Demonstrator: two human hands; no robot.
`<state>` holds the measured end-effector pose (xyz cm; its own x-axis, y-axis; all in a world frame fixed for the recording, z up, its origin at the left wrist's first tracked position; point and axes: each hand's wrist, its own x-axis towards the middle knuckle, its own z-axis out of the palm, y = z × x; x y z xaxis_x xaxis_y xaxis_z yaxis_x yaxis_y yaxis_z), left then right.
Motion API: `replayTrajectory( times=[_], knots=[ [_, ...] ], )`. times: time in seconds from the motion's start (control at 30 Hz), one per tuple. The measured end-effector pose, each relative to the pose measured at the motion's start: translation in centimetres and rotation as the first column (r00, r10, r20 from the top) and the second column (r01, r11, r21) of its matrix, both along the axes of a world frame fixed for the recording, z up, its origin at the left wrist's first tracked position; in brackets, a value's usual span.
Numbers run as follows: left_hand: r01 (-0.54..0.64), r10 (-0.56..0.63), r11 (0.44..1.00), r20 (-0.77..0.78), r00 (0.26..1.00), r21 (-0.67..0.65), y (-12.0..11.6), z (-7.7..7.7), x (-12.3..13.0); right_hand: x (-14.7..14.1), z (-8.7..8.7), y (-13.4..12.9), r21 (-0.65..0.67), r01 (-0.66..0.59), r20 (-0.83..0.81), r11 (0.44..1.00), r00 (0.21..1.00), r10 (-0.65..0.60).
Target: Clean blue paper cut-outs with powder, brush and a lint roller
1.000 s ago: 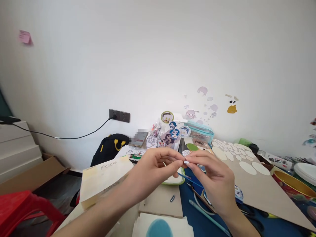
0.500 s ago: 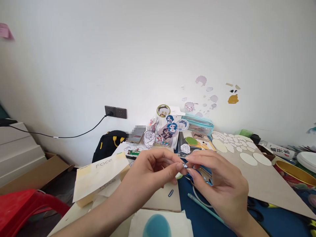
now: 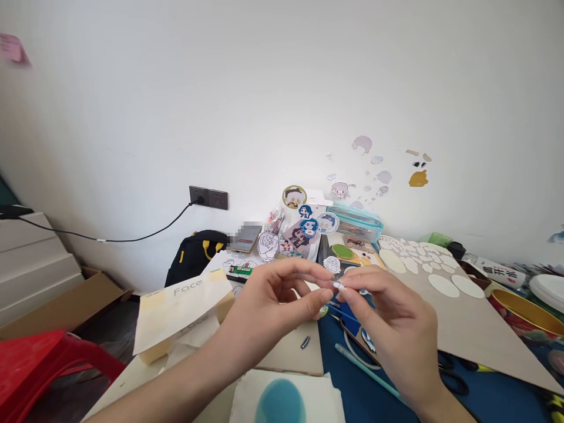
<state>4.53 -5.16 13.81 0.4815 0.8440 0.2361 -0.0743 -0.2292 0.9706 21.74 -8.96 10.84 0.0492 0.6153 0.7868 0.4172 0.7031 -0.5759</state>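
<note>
My right hand (image 3: 390, 320) pinches a tiny white piece (image 3: 338, 285), which looks like cut paper, between thumb and fingertips. Close on its left is my left hand (image 3: 286, 299), the index finger and thumb parted with nothing visible between them. A small dark-blue sliver (image 3: 305, 342) lies below the hands on a beige board (image 3: 288, 358). Nearer to me, a teal oval (image 3: 281, 402) shows on a stack of pale sheets. Under the right hand, a teal pen (image 3: 365, 370) rests on the blue table surface, partly covered.
A tissue pack (image 3: 183, 308) stands on the left. To the right lies a grey board (image 3: 476, 320) with white cut-outs, beside black-handled scissors (image 3: 456, 382) and a gold-rimmed tin (image 3: 529, 314). Stickers, a phone (image 3: 247, 238) and a clear pouch (image 3: 356, 222) sit along the wall.
My left thumb and index finger have come apart and let go of the tiny piece. It now sits in my right fingertips, slightly farther right, its white side showing.
</note>
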Motion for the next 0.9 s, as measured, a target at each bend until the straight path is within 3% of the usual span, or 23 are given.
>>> replayTrajectory(
  times=[0.2,0.4,0.47,0.63,0.9],
  knots=[
    [-0.087,0.074,0.984,0.088,0.993,0.156,0.2,-0.9,0.5,-0.3,-0.2,0.3,-0.245,-0.227,-0.260,0.943,0.952,0.162],
    [-0.097,0.064,0.953,0.122,0.990,0.287,0.3,-1.4,0.6,-0.6,-0.3,0.3,-0.362,-0.481,-0.493,0.798,0.826,0.275],
    [-0.066,0.036,0.959,0.112,0.993,0.277,0.4,-1.4,0.6,-0.6,-0.2,0.2,-0.388,-0.512,-0.524,0.767,0.807,0.274],
    [0.056,-0.075,0.989,0.133,0.988,0.140,0.7,-1.1,0.8,-0.7,0.1,0.0,-0.401,-0.532,-0.558,0.746,0.788,0.261],
    [0.081,-0.096,0.991,0.138,0.986,0.110,1.0,-1.2,0.8,-0.6,0.2,0.2,-0.431,-0.533,-0.528,0.728,0.803,0.276]
  ],
)
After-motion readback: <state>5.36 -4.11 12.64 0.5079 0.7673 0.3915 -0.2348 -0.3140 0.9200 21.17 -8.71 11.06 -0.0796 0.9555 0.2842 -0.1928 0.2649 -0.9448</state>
